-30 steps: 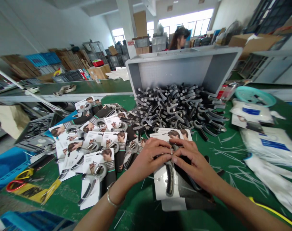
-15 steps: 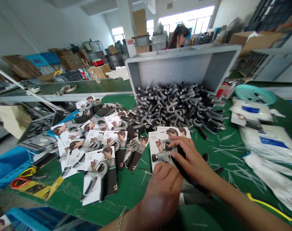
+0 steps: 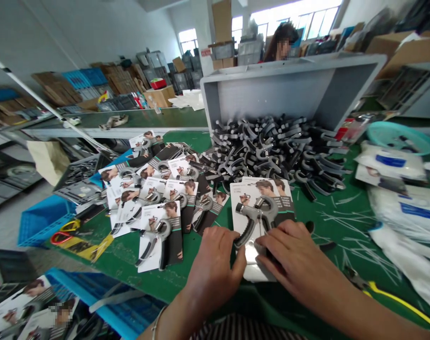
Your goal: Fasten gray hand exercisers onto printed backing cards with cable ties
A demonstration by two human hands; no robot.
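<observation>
A grey and black hand grip (image 3: pixel 265 211) lies on a printed card (image 3: pixel 242 198), which rests on other cards on the green table. My left hand (image 3: pixel 216 255) holds the card and the grip's left handle at the lower left, with thumb and fingers round the edge. At the grip's right handle, my right hand (image 3: pixel 289 252) has its fingers pressed round the handle and card edge. Several carded grips (image 3: pixel 160 236) overlap to the left. Beyond the hands, a large heap of loose grips (image 3: pixel 271 146) spills from a grey bin (image 3: pixel 271 94) tipped on its side.
White ties (image 3: pixel 359 236), yellow-handled pliers (image 3: pixel 395 302), a white glove (image 3: pixel 406 264), plastic packs (image 3: pixel 406 203) and a teal tray (image 3: pixel 400 137) lie at the right. Red and yellow scissors (image 3: pixel 64 232) sit at the left edge, above blue crates (image 3: pixel 105 297). A person (image 3: pixel 282 42) is behind the bin.
Both hands have moved down the card to the grip's handles, uncovering its spring. The left hand has opened out from a fist. The view has shifted, showing more of the lower left crate.
</observation>
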